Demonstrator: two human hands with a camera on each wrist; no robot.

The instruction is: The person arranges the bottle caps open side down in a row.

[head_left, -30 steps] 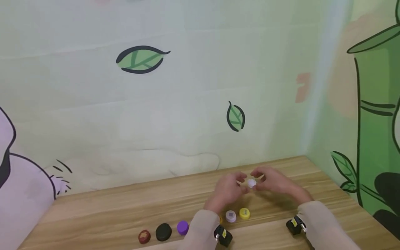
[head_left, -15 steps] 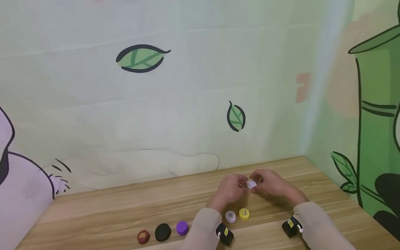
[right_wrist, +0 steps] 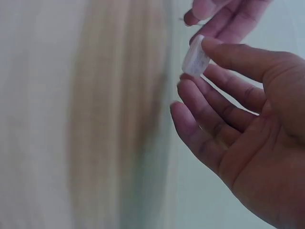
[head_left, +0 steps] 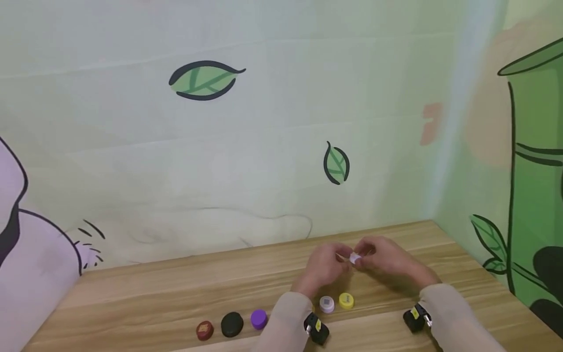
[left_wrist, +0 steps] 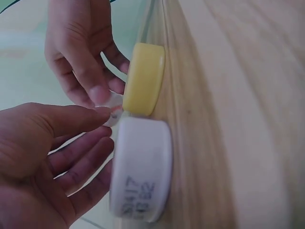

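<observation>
Above the far right part of the table, my right hand (head_left: 381, 254) pinches a small whitish bottle cap (head_left: 355, 258) between thumb and fingers. In the right wrist view the cap (right_wrist: 196, 59) stands tilted on edge under the right thumb. My left hand (head_left: 324, 266) is bent in from the other side, its fingertips right at the cap; whether they grip it I cannot tell. A thin line (right_wrist: 183, 19) shows beside the left fingertips. Nearer me lie a white cap (head_left: 327, 304) with a dark square mark and a yellow cap (head_left: 346, 300).
Further left on the wooden table (head_left: 145, 303) sit a purple cap (head_left: 258, 319), a larger black cap (head_left: 232, 324) and a dark red cap (head_left: 204, 330). The left sleeve (head_left: 286, 318) covers part of the row. A printed cloth wall (head_left: 264, 186) stands behind the table.
The left fingertips have closed in on the whitish cap, which has turned and tilted between the hands. The caps on the table stay put; the head view has shifted slightly.
</observation>
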